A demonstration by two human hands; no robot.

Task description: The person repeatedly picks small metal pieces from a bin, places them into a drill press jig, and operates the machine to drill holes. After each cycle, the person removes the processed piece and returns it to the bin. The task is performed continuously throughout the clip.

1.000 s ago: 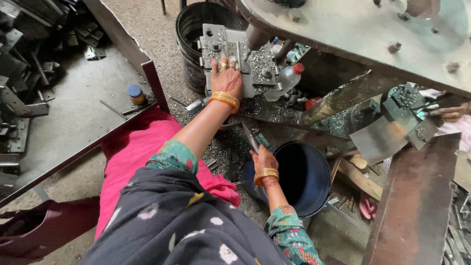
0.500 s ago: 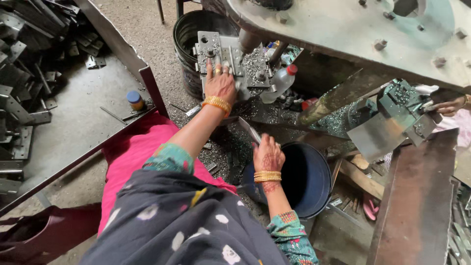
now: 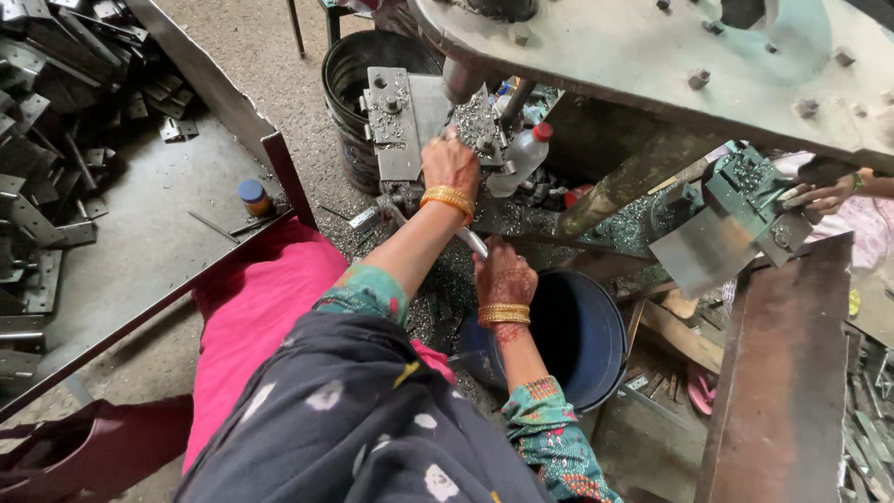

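My left hand [image 3: 450, 164], with orange bangles at the wrist, reaches up onto the grey die block [image 3: 397, 121] of a press, among small metal chips; its fingers are hidden behind the hand. My right hand [image 3: 504, 277], also bangled, hovers lower, just above a blue bucket [image 3: 585, 337]. It grips a thin metal rod [image 3: 471, 242] that points up-left toward the die. A clear plastic bottle with a red cap [image 3: 522, 153] lies right of the die.
A black bucket [image 3: 357, 67] stands behind the die. The green press frame [image 3: 652, 56] overhangs. Metal brackets [image 3: 37, 140] are heaped at left by a blue-lidded jar [image 3: 252, 197]. Another person's hand [image 3: 825, 196] works a second die [image 3: 738, 199] at right.
My left hand has shifted slightly right across the die block. My right hand has risen with the rod, closer to the die.
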